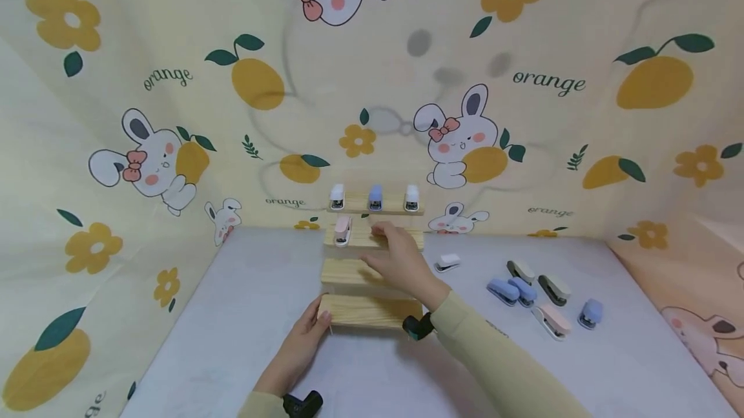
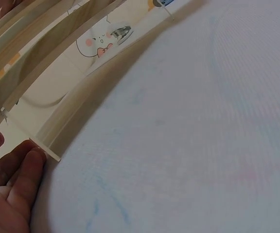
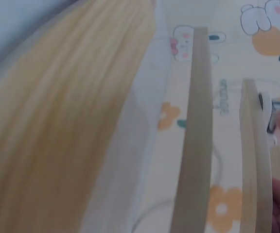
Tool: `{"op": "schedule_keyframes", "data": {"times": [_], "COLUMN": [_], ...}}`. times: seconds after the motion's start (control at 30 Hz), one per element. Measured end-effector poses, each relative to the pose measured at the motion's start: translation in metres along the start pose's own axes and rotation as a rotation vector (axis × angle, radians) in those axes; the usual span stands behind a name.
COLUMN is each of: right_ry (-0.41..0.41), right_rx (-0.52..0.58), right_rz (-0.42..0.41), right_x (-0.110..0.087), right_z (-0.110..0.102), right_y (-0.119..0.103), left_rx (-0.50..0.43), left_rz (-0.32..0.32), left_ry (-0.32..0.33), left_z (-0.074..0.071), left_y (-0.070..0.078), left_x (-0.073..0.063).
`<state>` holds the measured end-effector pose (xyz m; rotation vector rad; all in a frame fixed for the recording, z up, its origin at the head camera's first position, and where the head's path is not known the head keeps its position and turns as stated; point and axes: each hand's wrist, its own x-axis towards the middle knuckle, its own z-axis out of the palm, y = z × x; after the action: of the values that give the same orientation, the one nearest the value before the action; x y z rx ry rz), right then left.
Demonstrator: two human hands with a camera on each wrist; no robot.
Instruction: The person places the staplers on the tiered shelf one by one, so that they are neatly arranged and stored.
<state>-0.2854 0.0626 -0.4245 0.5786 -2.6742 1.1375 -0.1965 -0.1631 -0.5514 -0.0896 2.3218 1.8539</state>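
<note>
A tiered wooden display rack (image 1: 372, 312) with clear supports stands on the white table. My left hand (image 1: 308, 334) grips the left end of its lowest step, thumb at the front corner; in the left wrist view its curled fingers (image 2: 28, 170) lie at the foot of the support. My right hand (image 1: 401, 260) reaches over the second step from the top, thumb and index finger apart. A mini stapler (image 3: 270, 111) shows at its fingertips in the right wrist view, mostly hidden from the head view. Left of it stands a pink mini stapler (image 1: 342, 230).
On the top step stand a white stapler (image 1: 337, 196), a blue stapler (image 1: 375, 197) and another white stapler (image 1: 412, 198). A white stapler (image 1: 447, 263) lies right of the rack. Farther right lie several blue, grey and pink staplers (image 1: 551, 321). A printed cloth (image 1: 372, 56) hangs behind.
</note>
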Motion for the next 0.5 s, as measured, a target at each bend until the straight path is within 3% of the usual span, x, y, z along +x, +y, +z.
{"op": "schedule_keyframes", "data": {"times": [0.27,0.5], "right_ry": [0.045,0.24], "right_rx": [0.036,0.068], "right_rz": [-0.049,-0.019], "right_x": [-0.03,-0.044], "right_z": [-0.024,-0.04], "right_y": [0.029,0.059], "left_rx": [0.012,0.011], "left_rz": [-0.045,-0.029], "left_ry": [0.012,0.005], "left_z": [0.001,0.001], "left_y": [0.004,0.009], "left_x": [-0.004,-0.005]}}
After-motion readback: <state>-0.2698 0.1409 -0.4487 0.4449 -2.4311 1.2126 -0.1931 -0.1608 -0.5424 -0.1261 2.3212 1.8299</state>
